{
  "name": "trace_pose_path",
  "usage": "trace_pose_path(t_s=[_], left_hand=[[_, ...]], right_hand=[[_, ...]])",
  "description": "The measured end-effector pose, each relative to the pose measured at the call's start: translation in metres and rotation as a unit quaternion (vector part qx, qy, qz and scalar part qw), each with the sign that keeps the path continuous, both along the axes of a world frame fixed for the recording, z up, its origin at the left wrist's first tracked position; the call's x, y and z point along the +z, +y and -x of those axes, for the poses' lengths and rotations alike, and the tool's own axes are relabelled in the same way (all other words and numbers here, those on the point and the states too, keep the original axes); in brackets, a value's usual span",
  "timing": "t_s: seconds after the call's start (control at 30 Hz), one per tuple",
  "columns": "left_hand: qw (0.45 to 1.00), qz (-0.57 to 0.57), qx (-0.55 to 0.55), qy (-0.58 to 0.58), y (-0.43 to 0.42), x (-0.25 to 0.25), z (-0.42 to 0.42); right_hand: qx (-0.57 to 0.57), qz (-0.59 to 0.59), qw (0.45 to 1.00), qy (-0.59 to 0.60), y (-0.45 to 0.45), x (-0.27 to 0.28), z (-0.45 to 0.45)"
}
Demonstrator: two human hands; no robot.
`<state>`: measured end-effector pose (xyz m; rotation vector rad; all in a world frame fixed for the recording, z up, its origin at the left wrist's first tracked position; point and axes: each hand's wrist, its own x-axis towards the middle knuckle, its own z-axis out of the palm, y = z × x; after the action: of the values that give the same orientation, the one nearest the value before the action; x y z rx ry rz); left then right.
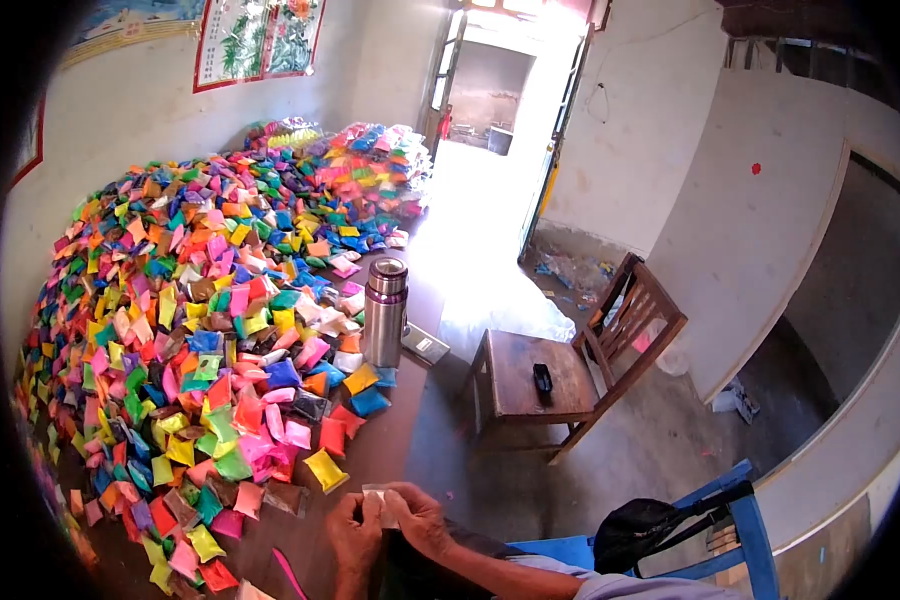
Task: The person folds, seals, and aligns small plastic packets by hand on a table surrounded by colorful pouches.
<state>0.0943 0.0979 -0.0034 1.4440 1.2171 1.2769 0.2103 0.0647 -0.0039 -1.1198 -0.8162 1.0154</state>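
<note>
My left hand [356, 530] and my right hand [416, 520] meet at the table's near edge, fingers closed on a small whitish packet [381, 502] between them. Its details are too small to tell. Just beyond them on the brown table [385, 440] lies a yellow packet [326, 470]. A large heap of small colourful packets [210, 330] covers the table to the left. A pink strip [289, 573] lies left of my left hand.
A steel flask [385, 312] stands at the table's right edge, beside a small box [425, 344]. A wooden chair [540, 375] holds a black object [542, 380]. At the lower right, a black bag [638, 530] hangs on a blue chair [755, 540]. An open doorway lies ahead.
</note>
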Motion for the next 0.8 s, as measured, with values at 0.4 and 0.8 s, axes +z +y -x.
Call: trace_pose_path(t_s=[0.4,0.8], left_hand=[[0.999,0.01,-0.031,0.02,-0.013,0.022,-0.01],[0.999,0.02,-0.034,0.038,-0.011,0.021,-0.007]], right_hand=[[0.024,0.028,0.999,0.027,-0.015,-0.004,-0.014],[0.077,0.029,0.996,0.047,-0.012,-0.003,-0.016]])
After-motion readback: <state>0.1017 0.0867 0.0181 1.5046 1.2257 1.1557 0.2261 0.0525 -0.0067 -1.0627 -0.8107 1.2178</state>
